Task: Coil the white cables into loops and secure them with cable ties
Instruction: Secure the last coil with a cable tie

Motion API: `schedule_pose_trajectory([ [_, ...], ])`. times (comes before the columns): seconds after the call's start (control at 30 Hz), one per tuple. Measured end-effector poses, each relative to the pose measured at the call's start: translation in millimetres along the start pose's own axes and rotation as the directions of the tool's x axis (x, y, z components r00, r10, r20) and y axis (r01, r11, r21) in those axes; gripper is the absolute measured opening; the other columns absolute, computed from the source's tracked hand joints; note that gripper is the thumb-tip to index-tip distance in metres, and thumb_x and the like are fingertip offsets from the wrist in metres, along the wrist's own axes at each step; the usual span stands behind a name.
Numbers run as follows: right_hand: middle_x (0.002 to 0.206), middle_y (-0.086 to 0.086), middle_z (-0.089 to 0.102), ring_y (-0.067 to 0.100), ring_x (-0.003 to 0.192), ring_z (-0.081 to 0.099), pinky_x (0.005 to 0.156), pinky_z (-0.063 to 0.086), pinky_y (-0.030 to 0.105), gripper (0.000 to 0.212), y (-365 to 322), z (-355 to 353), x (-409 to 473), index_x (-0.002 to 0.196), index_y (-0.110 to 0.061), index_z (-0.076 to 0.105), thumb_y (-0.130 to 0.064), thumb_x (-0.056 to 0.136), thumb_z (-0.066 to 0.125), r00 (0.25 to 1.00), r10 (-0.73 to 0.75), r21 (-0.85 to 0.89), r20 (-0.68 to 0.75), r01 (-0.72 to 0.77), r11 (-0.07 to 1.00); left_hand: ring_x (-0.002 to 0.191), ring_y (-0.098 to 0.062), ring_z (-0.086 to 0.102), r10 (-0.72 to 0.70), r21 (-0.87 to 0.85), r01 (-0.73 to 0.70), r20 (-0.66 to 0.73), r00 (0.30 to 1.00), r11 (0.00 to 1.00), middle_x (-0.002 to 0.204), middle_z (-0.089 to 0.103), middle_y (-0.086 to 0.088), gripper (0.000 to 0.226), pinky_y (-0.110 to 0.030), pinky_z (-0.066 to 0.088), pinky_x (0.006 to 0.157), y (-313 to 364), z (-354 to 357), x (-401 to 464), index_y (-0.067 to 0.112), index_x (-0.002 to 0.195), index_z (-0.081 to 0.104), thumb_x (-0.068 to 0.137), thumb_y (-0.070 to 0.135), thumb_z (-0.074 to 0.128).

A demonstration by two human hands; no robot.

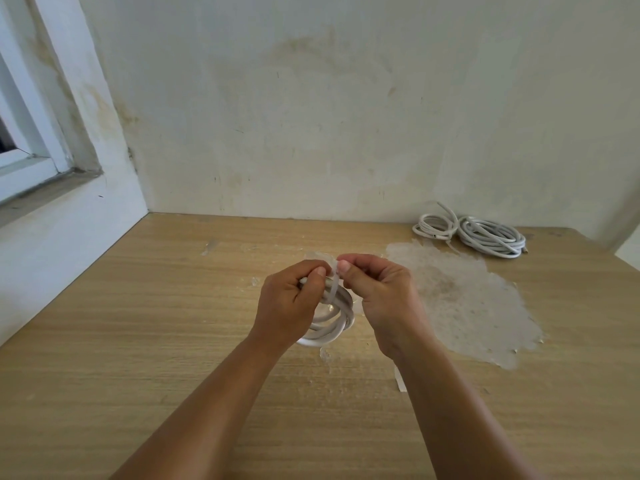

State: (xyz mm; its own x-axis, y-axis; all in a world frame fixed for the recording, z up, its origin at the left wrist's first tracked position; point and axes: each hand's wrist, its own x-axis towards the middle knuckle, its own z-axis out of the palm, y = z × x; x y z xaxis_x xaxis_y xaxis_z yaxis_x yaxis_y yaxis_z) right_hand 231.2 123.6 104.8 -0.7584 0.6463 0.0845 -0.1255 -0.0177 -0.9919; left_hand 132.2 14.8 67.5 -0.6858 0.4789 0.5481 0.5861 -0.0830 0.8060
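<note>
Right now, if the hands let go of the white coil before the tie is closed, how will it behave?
The coil would likely spring open somewhat: its loops already sit uneven. It looks light, since the left hand carries it above the table. The tie, pinched by the right hand, looks thin and bendy.

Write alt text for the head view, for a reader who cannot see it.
Two bare hands, left hand and right hand, hold a coiled white cable above a wooden table, pinching a thin white tie around it. Two more coiled cables lie at the far right by the wall.
</note>
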Motion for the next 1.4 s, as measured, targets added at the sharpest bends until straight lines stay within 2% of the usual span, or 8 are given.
schedule_pose_trajectory([
  [0.17,0.083,-0.009,0.077,0.007,0.079,0.072,0.068,0.058,0.019,0.011,-2,-6,-1,0.092,-0.028,0.08,-0.028,0.096,0.07,0.993,-0.109,-0.343,0.052,0.12,0.932,0.061,-0.014,0.06,-0.008,0.013,0.008,-0.002,1.0,1.0,0.066,0.066,0.006,0.031,-0.016,0.044,0.057,0,0,2,0.018,0.081,0.073,0.102,0.008,0.052],
  [0.43,0.08,-0.011,0.074,0.004,0.074,0.069,0.067,0.057,0.023,0.011,4,-5,5,0.09,-0.029,0.076,-0.019,0.094,0.072,0.973,-0.23,-0.425,0.002,0.209,0.881,0.062,-0.007,0.063,-0.029,0.034,0.029,0.007,1.0,0.999,0.065,0.069,0.012,0.032,-0.016,0.046,0.058,2,0,5,0.027,0.08,0.074,0.101,0.019,0.05],
  [0.6,0.077,-0.012,0.071,-0.003,0.064,0.06,0.055,0.046,0.011,0.012,10,-6,2,0.089,-0.026,0.073,-0.016,0.096,0.069,0.941,-0.318,-0.497,-0.118,0.222,0.839,0.061,-0.009,0.062,-0.274,-0.053,0.268,-0.186,0.944,0.962,0.068,0.071,0.002,0.034,-0.018,0.047,0.056,2,3,9,0.023,0.08,0.076,0.104,0.021,0.051],
  [0.87,0.091,-0.007,0.071,0.011,0.081,0.064,0.073,0.055,0.036,0.006,40,-1,-9,0.093,-0.014,0.074,-0.012,0.092,0.069,0.725,-0.666,-0.688,0.173,0.573,0.445,0.055,-0.021,0.038,-0.476,-0.129,0.459,-0.295,0.828,0.879,0.061,0.044,-0.011,0.042,-0.037,0.034,0.053,1,5,15,-0.005,0.089,0.067,0.094,0.03,0.045],
  [1.03,0.079,-0.016,0.067,-0.006,0.068,0.058,0.059,0.041,0.007,0.009,10,-15,8,0.09,-0.022,0.071,-0.016,0.096,0.067,0.915,-0.402,-0.584,-0.035,0.308,0.751,0.05,-0.024,0.046,-0.315,-0.001,0.319,-0.165,0.935,0.948,0.059,0.057,-0.015,0.041,-0.04,0.041,0.051,1,1,6,0.008,0.078,0.073,0.102,0.028,0.047],
  [1.13,0.07,-0.011,0.064,-0.002,0.052,0.048,0.05,0.037,0.01,0.012,6,-18,20,0.088,-0.026,0.07,-0.02,0.097,0.066,0.957,-0.255,-0.491,-0.138,0.157,0.857,0.05,-0.024,0.047,-0.304,-0.104,0.296,-0.06,0.951,0.949,0.057,0.057,-0.01,0.04,-0.035,0.04,0.05,5,-2,6,0.016,0.076,0.076,0.105,0.022,0.048],
  [1.27,0.077,-0.002,0.066,0.012,0.07,0.057,0.065,0.05,0.031,0.017,18,-16,27,0.085,-0.023,0.07,-0.018,0.1,0.063,0.983,-0.044,-0.274,-0.177,-0.006,0.962,0.05,-0.028,0.046,-0.244,-0.204,0.249,0.049,0.969,0.947,0.056,0.052,-0.014,0.038,-0.034,0.037,0.049,5,-5,2,0.019,0.078,0.077,0.103,0.023,0.048],
  [1.4,0.084,-0.001,0.069,0.014,0.081,0.064,0.074,0.053,0.03,0.008,24,-16,22,0.099,-0.015,0.069,-0.019,0.101,0.063,0.991,0.074,0.028,-0.111,-0.071,0.997,0.052,-0.027,0.044,-0.291,-0.213,0.289,0.024,0.956,0.933,0.058,0.053,-0.012,0.039,-0.037,0.037,0.052,-3,-3,0,0.018,0.078,0.076,0.104,0.022,0.048],
])
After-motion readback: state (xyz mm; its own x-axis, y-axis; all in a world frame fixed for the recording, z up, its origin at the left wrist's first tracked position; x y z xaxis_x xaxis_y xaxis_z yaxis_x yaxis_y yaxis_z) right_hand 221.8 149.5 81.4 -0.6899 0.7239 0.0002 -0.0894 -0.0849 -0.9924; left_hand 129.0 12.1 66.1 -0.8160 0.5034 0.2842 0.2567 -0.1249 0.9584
